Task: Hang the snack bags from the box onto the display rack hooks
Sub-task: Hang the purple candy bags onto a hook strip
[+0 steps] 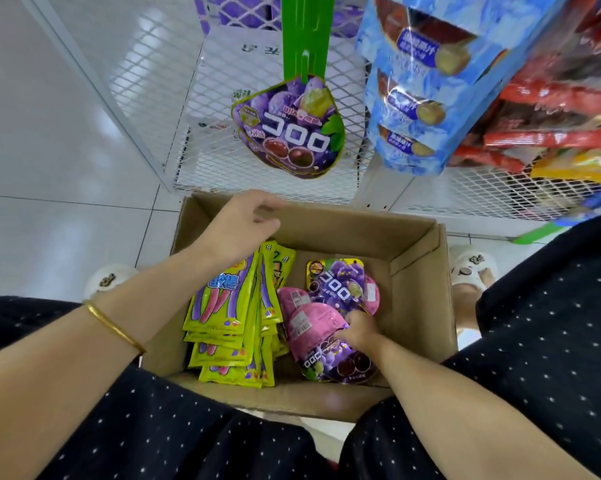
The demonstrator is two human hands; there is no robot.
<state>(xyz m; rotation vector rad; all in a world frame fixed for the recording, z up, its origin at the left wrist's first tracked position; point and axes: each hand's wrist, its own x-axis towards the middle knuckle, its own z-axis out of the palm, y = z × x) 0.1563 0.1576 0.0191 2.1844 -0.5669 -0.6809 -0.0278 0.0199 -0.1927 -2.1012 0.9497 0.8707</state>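
So the box sits on the floor between the person's knees, right under the rack. Inside it, a stack of yellow bags fills the left side and the grape bags lie in a loose pile on the right, some flipped to their pink backs.

The right hand is down in that pile, fingers curled around a couple of the grape bags. The left hand hovers over the box's far rim, fingers loosely bent, holding nothing. There's a gold bracelet on that wrist.

Up on the rack, one hung bag of the same grape kind dangles at the bottom of a green strip. Blue bags hang just to its right, and red packs further right.
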